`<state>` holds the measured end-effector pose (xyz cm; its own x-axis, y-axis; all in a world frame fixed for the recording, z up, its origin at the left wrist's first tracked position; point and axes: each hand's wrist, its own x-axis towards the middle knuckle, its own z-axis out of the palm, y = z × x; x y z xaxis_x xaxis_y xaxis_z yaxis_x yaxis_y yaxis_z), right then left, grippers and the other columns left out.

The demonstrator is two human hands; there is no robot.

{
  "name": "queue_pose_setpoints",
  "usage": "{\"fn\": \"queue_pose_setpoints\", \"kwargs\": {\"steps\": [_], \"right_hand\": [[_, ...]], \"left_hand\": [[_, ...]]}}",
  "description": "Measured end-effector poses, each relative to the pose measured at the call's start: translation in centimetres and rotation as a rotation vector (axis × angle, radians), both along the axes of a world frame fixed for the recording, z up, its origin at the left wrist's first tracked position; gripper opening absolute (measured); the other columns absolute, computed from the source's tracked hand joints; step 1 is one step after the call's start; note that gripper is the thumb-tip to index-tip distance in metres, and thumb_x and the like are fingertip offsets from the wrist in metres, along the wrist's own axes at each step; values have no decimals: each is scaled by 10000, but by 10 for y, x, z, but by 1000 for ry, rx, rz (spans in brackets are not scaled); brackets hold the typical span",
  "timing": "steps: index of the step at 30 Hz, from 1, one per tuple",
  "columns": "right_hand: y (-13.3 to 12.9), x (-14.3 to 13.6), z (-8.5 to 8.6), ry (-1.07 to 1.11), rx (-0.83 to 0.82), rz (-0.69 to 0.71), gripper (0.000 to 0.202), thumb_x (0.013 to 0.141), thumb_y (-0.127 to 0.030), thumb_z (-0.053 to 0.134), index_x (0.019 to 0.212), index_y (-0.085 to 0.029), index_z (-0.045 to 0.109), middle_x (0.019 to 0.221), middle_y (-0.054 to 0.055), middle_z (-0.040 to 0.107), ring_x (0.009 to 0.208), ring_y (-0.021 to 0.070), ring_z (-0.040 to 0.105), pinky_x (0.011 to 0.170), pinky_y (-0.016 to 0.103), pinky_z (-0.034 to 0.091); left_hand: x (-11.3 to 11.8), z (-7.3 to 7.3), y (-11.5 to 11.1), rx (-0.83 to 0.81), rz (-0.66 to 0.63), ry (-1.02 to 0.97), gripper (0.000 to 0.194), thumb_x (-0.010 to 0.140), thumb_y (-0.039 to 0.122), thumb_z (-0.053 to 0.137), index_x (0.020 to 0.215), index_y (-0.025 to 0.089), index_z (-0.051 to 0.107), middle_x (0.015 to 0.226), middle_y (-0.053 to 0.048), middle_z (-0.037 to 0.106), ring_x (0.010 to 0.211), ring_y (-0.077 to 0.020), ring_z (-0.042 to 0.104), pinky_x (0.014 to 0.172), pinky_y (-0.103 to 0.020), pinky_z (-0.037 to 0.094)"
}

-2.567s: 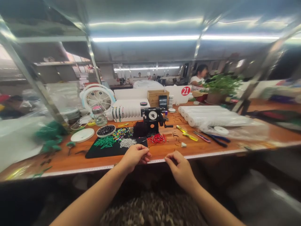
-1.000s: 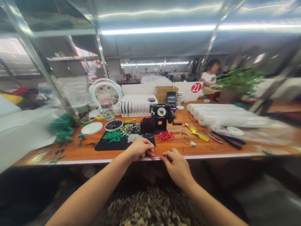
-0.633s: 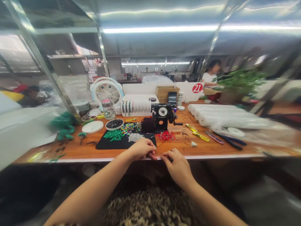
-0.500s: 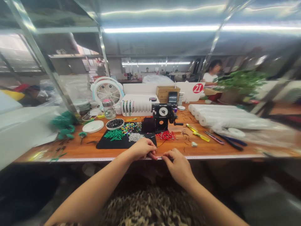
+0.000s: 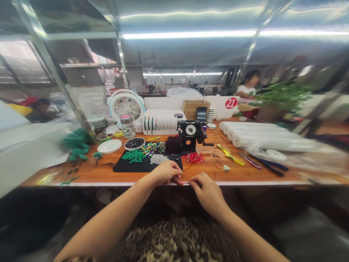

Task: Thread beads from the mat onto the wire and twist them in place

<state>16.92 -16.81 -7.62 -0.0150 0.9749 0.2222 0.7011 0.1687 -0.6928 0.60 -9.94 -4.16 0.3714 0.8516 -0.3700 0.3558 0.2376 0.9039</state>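
Note:
My left hand [image 5: 168, 172] is closed in a pinch at the front edge of the wooden table [image 5: 94, 171]. A thin dark cord [image 5: 188, 167] runs out from beside its fingertips. My right hand [image 5: 207, 189] is also pinched, a short gap to the right; whatever its fingertips hold is too small to make out. Just beyond the left hand lies a black mat [image 5: 122, 169] bearing silvery beads [image 5: 159, 159], green tube-like pieces [image 5: 133, 156] and multicoloured beads [image 5: 153, 148]. Red pieces [image 5: 194, 157] are heaped beyond the gap between my hands.
A black hand-cranked machine [image 5: 190, 134] stands behind the red heap. White spools [image 5: 163, 123], a fan [image 5: 127, 106] and a dish of black beads [image 5: 135, 143] are farther back. Rightward lie yellow cutters [image 5: 234, 158], pliers [image 5: 272, 167] and white rolls [image 5: 261, 136]. A person [image 5: 248, 85] sits beyond.
The whole view has shifted slightly. Both hands stay pinched in nearly the same place, and the small coloured bit seen between the fingertips earlier shows less now.

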Motion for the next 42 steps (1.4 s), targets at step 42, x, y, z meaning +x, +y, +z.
{"fn": "queue_pose_setpoints", "kwargs": {"steps": [42], "right_hand": [[1,-1,-4,-84,34,25,157,831,-228,455,775,-192,597,820,37,592,765,185,581,686,278,396]], "left_hand": [[4,8,-8,-3,84,-6,105,717,92,567,629,131,526,516,3,576,513,-167,650,357,-149,337]]}}
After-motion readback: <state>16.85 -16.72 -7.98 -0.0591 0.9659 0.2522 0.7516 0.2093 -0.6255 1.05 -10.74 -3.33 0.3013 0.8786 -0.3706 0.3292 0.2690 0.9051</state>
